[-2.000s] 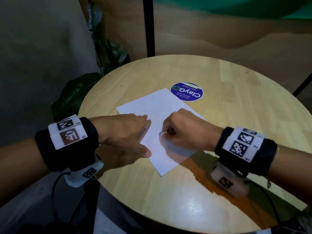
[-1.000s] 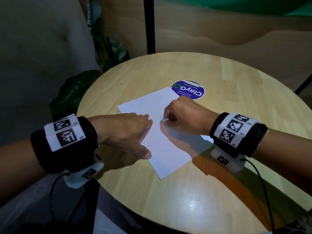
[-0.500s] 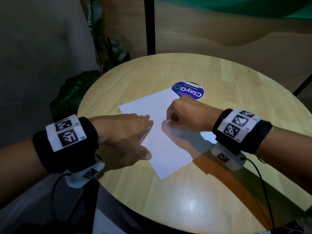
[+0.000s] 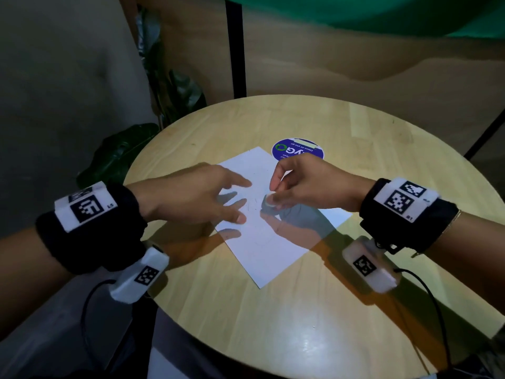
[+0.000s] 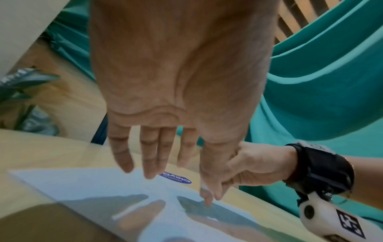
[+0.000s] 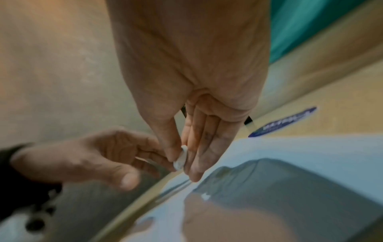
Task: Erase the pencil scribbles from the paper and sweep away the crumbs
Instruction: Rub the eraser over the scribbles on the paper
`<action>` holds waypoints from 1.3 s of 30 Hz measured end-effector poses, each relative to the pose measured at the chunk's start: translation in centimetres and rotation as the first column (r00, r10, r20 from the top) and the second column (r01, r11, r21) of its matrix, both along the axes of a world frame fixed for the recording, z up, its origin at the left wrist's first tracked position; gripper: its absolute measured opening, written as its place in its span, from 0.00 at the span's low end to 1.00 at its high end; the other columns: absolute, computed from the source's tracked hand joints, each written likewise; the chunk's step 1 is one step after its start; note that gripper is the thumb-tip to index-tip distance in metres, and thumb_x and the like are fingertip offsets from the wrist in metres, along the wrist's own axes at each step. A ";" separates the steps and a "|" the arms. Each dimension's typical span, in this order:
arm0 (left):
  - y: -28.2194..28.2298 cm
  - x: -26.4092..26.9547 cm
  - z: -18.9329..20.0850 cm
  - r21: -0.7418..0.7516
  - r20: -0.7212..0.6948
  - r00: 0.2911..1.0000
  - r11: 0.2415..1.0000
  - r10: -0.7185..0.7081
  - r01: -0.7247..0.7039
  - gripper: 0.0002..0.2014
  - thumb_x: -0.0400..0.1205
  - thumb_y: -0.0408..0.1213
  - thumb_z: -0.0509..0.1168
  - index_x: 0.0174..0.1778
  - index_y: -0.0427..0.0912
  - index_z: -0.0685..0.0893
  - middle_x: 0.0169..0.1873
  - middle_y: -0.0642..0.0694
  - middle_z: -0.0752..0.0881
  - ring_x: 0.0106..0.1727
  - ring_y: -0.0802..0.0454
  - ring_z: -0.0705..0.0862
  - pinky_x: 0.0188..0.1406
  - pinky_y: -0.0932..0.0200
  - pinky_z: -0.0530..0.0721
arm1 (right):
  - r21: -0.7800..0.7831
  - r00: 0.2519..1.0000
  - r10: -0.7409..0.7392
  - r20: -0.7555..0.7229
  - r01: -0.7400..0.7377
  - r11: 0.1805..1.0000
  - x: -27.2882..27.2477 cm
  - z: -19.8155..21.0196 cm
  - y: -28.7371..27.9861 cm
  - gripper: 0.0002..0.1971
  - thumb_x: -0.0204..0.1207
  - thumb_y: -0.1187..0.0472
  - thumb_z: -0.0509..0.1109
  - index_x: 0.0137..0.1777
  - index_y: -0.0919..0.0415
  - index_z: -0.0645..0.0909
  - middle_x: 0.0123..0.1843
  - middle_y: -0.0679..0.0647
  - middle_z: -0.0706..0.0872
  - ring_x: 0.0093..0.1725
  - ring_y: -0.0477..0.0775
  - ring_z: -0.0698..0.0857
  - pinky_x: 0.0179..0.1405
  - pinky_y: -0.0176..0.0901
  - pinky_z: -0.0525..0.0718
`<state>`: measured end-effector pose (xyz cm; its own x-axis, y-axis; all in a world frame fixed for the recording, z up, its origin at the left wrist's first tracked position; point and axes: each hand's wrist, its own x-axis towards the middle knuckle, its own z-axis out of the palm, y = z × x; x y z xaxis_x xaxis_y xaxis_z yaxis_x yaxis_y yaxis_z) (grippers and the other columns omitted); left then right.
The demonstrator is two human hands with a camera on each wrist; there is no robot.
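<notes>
White and rectangular, the sheet of paper point(image 4: 262, 214) lies askew on the round pale wooden table point(image 4: 355, 165), one corner pointing toward the near edge and the opposite corner reaching the round blue sticker point(image 4: 297, 150) stuck to the tabletop on the far side. Faint grey pencil scribbles point(image 4: 252, 205) show near the middle of the sheet, between the two hands; they are thin and hard to make out. A few tiny dark specks sit on the paper close to them, too small to tell apart as crumbs.

The right hand point(image 4: 306, 184) hangs above the right half of the sheet, pinching a small white eraser point(image 4: 270, 202) between thumb and fingertips; the other fingers are curled loosely, and its shadow falls on the paper beneath it. In the right wrist view the eraser point(image 6: 181, 158) is a pale rounded lump pressed between the thumb and the straight fingers, held off the sheet.

The left hand point(image 4: 191, 198) holds nothing. Its fingers point(image 5: 149, 157) are spread and nearly straight, hovering over the left side of the paper with their shadows cast on it. Both wrists wear black bands with white coded tags. Dark green plant leaves point(image 4: 120, 154) stand beyond the table's left rim
</notes>
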<state>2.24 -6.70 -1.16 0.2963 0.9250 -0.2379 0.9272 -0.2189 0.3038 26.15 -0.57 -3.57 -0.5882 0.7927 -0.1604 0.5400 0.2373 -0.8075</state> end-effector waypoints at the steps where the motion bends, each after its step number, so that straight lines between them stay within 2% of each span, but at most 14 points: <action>1: 0.2 0.3 -0.1 0.036 0.092 0.996 0.999 0.014 -0.017 0.33 0.81 0.58 0.79 0.83 0.56 0.82 0.76 0.58 0.87 0.71 0.60 0.87 0.74 0.53 0.86 | -0.103 0.996 -0.015 -0.091 0.006 0.995 -0.3 0.2 -0.2 0.12 0.81 0.66 0.82 0.53 0.68 0.81 0.47 0.65 0.96 0.46 0.57 0.96 0.47 0.39 0.91; 5: 0.5 1.5 -0.9 0.062 0.463 0.881 0.987 0.101 -0.146 0.08 0.80 0.39 0.83 0.53 0.44 0.95 0.45 0.50 0.98 0.48 0.50 0.96 0.58 0.43 0.94 | -0.329 0.931 -0.047 -0.362 -0.080 0.941 -1.3 0.3 -0.6 0.11 0.84 0.71 0.77 0.55 0.65 0.76 0.55 0.76 0.93 0.60 0.69 0.95 0.60 0.48 0.94; 9: 1.5 1.0 -1.5 0.061 0.512 0.848 0.978 0.140 -0.199 0.03 0.83 0.33 0.81 0.50 0.40 0.94 0.41 0.43 0.97 0.44 0.43 0.96 0.53 0.44 0.95 | -0.303 0.954 -0.071 -0.292 -0.022 0.953 -1.3 -0.6 0.6 0.12 0.85 0.65 0.78 0.56 0.63 0.76 0.57 0.69 0.95 0.62 0.66 0.94 0.65 0.53 0.93; 11: 2.7 0.4 -1.7 0.057 0.469 0.868 0.975 0.165 -0.216 0.02 0.84 0.34 0.79 0.51 0.42 0.95 0.41 0.42 0.96 0.41 0.47 0.94 0.52 0.45 0.94 | 0.055 1.000 0.022 0.016 -0.023 0.998 -1.2 -1.2 1.4 0.17 0.82 0.52 0.82 0.61 0.57 0.80 0.60 0.55 0.94 0.64 0.57 0.93 0.66 0.51 0.90; 13: 3.8 0.1 -2.0 0.015 0.361 0.920 0.985 0.152 -0.169 0.03 0.87 0.36 0.77 0.53 0.46 0.96 0.41 0.43 0.96 0.39 0.53 0.90 0.50 0.50 0.90 | 0.268 0.940 0.090 0.329 -0.184 0.946 -1.4 -1.5 1.4 0.29 0.79 0.39 0.81 0.74 0.51 0.79 0.68 0.49 0.87 0.70 0.55 0.85 0.68 0.49 0.84; 16: 5.1 0.5 -2.7 -0.017 0.225 0.970 0.996 0.092 -0.090 0.05 0.87 0.40 0.74 0.54 0.48 0.96 0.41 0.51 0.94 0.42 0.58 0.87 0.47 0.61 0.82 | 0.170 0.808 0.196 0.556 -0.341 0.925 -1.7 -2.1 1.0 0.49 0.78 0.25 0.71 0.93 0.44 0.58 0.95 0.49 0.59 0.93 0.54 0.58 0.90 0.56 0.60; 17: 5.5 0.7 -2.8 0.008 0.184 0.979 0.996 0.085 -0.088 0.04 0.87 0.41 0.75 0.54 0.49 0.94 0.41 0.54 0.93 0.44 0.57 0.88 0.47 0.61 0.82 | 0.144 0.777 0.212 0.593 -0.361 0.921 -1.8 -2.2 1.0 0.53 0.77 0.22 0.69 0.95 0.42 0.51 0.97 0.46 0.48 0.95 0.49 0.47 0.93 0.59 0.51; 21: 6.5 0.9 -2.9 -0.002 0.129 0.992 1.000 0.018 -0.018 0.04 0.84 0.41 0.78 0.47 0.49 0.89 0.43 0.51 0.94 0.47 0.51 0.92 0.54 0.49 0.91 | 0.146 0.752 0.208 0.626 -0.375 0.916 -1.7 -2.8 1.5 0.57 0.74 0.19 0.67 0.96 0.41 0.45 0.97 0.43 0.40 0.95 0.46 0.39 0.94 0.60 0.44; 24: 6.2 0.9 -2.3 -0.182 0.138 0.982 0.972 -0.127 0.151 0.02 0.85 0.38 0.77 0.48 0.47 0.91 0.43 0.51 0.96 0.44 0.55 0.93 0.48 0.60 0.89 | 0.161 0.765 0.209 0.609 -0.378 0.912 -1.8 -3.5 1.8 0.58 0.73 0.17 0.67 0.96 0.39 0.46 0.97 0.44 0.40 0.95 0.46 0.40 0.93 0.64 0.44; 26: 6.7 0.7 -2.3 -0.112 0.095 0.981 0.977 -0.170 0.180 0.02 0.86 0.39 0.76 0.48 0.49 0.91 0.42 0.55 0.95 0.43 0.62 0.91 0.46 0.65 0.86 | 0.166 0.766 0.211 0.608 -0.382 0.909 -1.8 -3.8 2.0 0.58 0.71 0.16 0.66 0.95 0.37 0.44 0.97 0.43 0.40 0.95 0.47 0.40 0.93 0.65 0.44; 29: 7.1 0.1 -2.8 0.044 0.078 0.979 0.982 -0.188 0.185 0.03 0.87 0.40 0.73 0.48 0.51 0.88 0.45 0.55 0.95 0.48 0.60 0.89 0.50 0.59 0.86 | 0.162 0.762 0.215 0.611 -0.386 0.908 -1.8 -3.8 2.2 0.59 0.72 0.15 0.65 0.95 0.36 0.42 0.97 0.43 0.40 0.95 0.47 0.39 0.93 0.66 0.42; 33: 6.4 0.6 -2.4 -0.183 0.138 0.955 0.941 -0.263 0.286 0.05 0.87 0.36 0.76 0.47 0.50 0.89 0.46 0.49 0.95 0.45 0.54 0.90 0.48 0.60 0.87 | 0.147 0.773 0.224 0.594 -0.378 0.914 -1.8 -3.6 1.9 0.54 0.73 0.18 0.68 0.94 0.33 0.47 0.97 0.44 0.40 0.95 0.47 0.39 0.93 0.67 0.41; 37: 7.6 0.2 -2.3 -0.009 0.058 0.969 0.970 -0.241 0.241 0.03 0.87 0.38 0.75 0.48 0.50 0.90 0.41 0.58 0.93 0.43 0.66 0.88 0.42 0.72 0.80 | 0.144 0.766 0.234 0.599 -0.391 0.909 -1.9 -3.8 2.1 0.58 0.72 0.16 0.65 0.95 0.34 0.41 0.97 0.43 0.38 0.95 0.47 0.38 0.93 0.68 0.40; 39: 7.4 0.1 -2.5 -0.044 0.103 0.969 0.972 -0.226 0.231 0.03 0.87 0.36 0.75 0.48 0.48 0.89 0.43 0.56 0.93 0.43 0.63 0.89 0.43 0.68 0.82 | 0.139 0.762 0.232 0.604 -0.388 0.911 -1.9 -3.7 2.1 0.58 0.73 0.17 0.66 0.95 0.34 0.40 0.97 0.43 0.38 0.95 0.47 0.38 0.93 0.67 0.40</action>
